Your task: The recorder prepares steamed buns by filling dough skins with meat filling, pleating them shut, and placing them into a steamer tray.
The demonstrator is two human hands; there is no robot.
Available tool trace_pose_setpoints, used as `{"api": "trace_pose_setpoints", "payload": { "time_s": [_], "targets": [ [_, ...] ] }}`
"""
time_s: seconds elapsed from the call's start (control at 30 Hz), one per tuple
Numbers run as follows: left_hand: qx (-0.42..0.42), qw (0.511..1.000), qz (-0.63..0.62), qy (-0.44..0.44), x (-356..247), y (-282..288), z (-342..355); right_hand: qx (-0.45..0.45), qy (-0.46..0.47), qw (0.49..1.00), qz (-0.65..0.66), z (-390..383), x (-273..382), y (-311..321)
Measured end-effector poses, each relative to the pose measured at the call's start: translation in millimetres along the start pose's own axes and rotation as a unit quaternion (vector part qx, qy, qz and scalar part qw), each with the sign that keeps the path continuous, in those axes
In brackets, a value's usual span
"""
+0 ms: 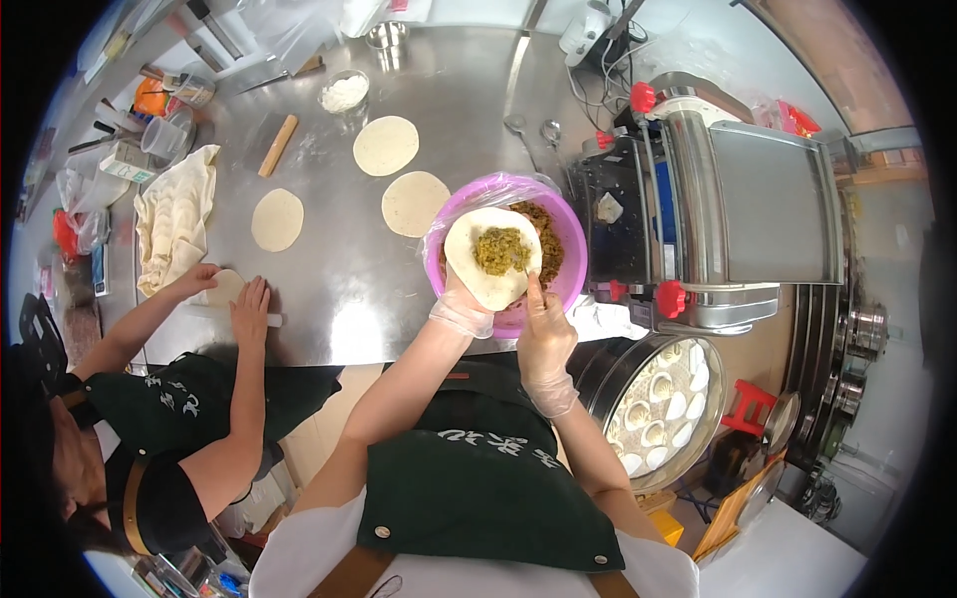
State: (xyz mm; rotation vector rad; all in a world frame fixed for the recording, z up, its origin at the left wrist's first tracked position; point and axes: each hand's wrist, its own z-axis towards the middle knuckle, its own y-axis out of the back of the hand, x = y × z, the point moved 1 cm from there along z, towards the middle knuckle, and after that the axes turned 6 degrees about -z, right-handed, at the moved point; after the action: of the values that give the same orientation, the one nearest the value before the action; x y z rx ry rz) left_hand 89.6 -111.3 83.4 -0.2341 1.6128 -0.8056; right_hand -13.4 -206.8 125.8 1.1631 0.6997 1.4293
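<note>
Currently your left hand [464, 311] cups a filled, unsealed wrapper [492, 256], right hand [543, 339] pinching a tool into the filling [501, 250]; three rounds [386, 146] wait beyond.

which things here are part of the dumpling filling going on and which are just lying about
In use:
- left hand in a clear glove, holding the round white dough wrapper heaped with greenish-brown filling
- right hand, gloved, holding a thin tool to the filling
- pink plastic bowl of filling
- round metal steamer tray of shaped dumplings

Lying about:
- wooden rolling pin
- small bowl of white flour
- cream cloth
</note>
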Motion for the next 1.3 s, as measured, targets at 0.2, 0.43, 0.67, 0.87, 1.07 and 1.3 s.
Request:
{"api": "trace_pose_setpoints", "payload": {
  "time_s": [0.2, 0.43, 0.67, 0.87, 1.07, 1.3],
  "targets": [
    [-0.059, 0.883, -0.442, 0.146, -4.2, -6.2, 4.6, 0.019, -0.068, 0.986, 0.151, 6.9, -3.5, 13.2],
    [-0.011, 0.981, -0.190, 0.047, 0.6, -3.4, 5.5, 0.025, -0.043, 0.977, 0.208, -4.8, -5.2, 10.0],
    [-0.021, 0.998, 0.050, 0.016, -5.8, -1.6, 7.8, 0.059, -0.044, 0.988, 0.138, -5.1, 0.6, 6.9],
    [0.015, 0.996, 0.032, -0.086, 3.1, 20.6, 6.8, 0.087, -0.089, 0.971, 0.202, 9.6, 2.0, 17.0],
    [-0.143, 0.867, -0.461, 0.122, -11.9, 67.6, -18.7, 0.185, -0.008, 0.979, -0.090, -3.5, -62.9, -42.3],
    [-0.169, 0.851, -0.477, 0.142, -25.6, 64.8, -75.0, 0.174, 0.082, 0.978, -0.081, 25.8, -36.5, -100.2]
  ]
}}
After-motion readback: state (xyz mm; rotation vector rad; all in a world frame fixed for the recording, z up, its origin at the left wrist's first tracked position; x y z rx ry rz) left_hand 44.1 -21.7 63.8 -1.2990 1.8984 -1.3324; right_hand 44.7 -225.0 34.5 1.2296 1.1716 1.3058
